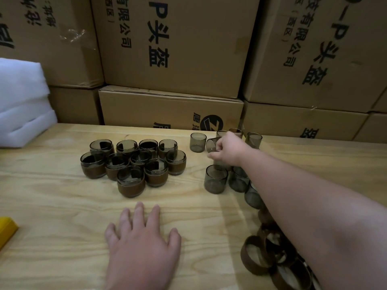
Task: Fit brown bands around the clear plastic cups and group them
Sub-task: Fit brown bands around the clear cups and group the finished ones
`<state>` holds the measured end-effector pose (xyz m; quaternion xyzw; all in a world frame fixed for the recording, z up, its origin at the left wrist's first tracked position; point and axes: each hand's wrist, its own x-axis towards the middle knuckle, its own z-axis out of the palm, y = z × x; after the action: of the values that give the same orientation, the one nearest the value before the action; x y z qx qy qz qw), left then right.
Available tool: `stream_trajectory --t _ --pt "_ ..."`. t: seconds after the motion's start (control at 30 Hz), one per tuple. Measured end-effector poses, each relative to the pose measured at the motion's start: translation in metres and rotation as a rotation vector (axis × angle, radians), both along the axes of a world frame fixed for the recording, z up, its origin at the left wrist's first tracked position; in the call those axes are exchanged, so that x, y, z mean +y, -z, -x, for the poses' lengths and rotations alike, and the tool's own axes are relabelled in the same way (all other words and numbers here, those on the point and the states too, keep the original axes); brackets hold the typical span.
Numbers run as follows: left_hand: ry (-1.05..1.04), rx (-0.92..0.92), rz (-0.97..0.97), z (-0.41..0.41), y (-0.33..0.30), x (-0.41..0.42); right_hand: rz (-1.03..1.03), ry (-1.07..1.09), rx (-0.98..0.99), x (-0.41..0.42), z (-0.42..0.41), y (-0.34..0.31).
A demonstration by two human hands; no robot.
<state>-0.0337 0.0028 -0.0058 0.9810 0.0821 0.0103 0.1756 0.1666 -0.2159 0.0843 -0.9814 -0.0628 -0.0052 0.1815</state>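
Observation:
Several banded cups (134,162) stand packed together at the table's middle left, each a smoky clear cup with a brown band round its lower half. To the right stand several bare clear cups (215,182). My right hand (227,150) reaches among them and grips one tilted bare cup (212,144), lifted off the table. Loose brown bands (254,255) lie in a heap at the near right, partly hidden under my right forearm. My left hand (142,243) lies flat on the wood near the front, fingers spread, holding nothing.
The wooden table (52,206) runs to a wall of stacked cardboard boxes (173,59) right behind it. White foam sheets (21,101) sit at the far left. A yellow object (6,229) pokes in at the left edge.

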Motion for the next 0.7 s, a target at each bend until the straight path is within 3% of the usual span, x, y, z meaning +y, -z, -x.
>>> stream_trajectory --t 0.1,0.23,0.3,0.5,0.6,0.7 --pt "0.0 -0.016 0.013 -0.002 0.002 0.0 -0.113 -0.012 -0.054 -0.003 0.007 -0.001" --pt "-0.007 -0.04 -0.012 -0.001 0.006 0.002 -0.356 -0.018 -0.336 0.006 0.031 -0.022" --pt "-0.016 -0.05 -0.022 0.002 0.009 0.002 -0.41 -0.102 -0.375 0.021 0.059 -0.027" --pt "0.0 -0.102 0.047 0.012 0.009 0.001 -0.073 -0.577 -0.279 0.071 0.147 0.018" --pt "0.022 -0.157 0.117 0.017 0.007 0.002 0.037 -0.595 -0.269 0.081 0.156 0.033" --pt "0.063 -0.191 0.137 0.016 0.008 0.002 0.024 -0.636 -0.206 0.081 0.154 0.036"
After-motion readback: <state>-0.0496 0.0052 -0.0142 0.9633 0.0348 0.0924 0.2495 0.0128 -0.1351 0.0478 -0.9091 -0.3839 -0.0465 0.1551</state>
